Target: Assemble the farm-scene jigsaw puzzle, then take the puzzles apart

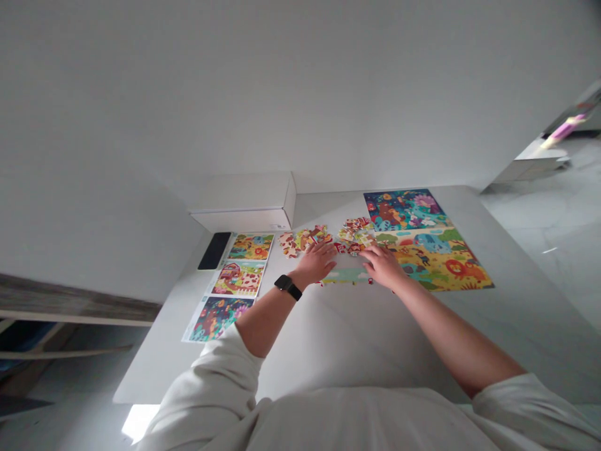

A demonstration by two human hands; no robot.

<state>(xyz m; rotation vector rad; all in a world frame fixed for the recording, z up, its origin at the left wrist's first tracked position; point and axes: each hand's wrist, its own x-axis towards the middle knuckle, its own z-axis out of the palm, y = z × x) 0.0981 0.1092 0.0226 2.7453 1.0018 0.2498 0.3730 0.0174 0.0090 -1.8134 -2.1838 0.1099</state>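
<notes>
Loose jigsaw pieces [355, 230] lie in two loose heaps at the middle of the table. My left hand [315, 262], with a black watch on its wrist, lies palm down at the near side of the left heap [305, 237], fingers stretched over some pieces. To its right, my right hand [384, 268] has its fingers stretched out, the tips touching or just beside a small red-and-brown piece [354, 249]. A joined strip of pale blue and green puzzle [345, 274] lies between the hands, partly covered by them.
Two completed puzzles, a dark blue scene [406, 210] and a yellow savanna scene [436, 258], lie on the right. On the left are a sheet with three reference pictures [238, 277] and a black phone [215, 250]. A white box [244, 203] stands against the wall behind the table [366, 338].
</notes>
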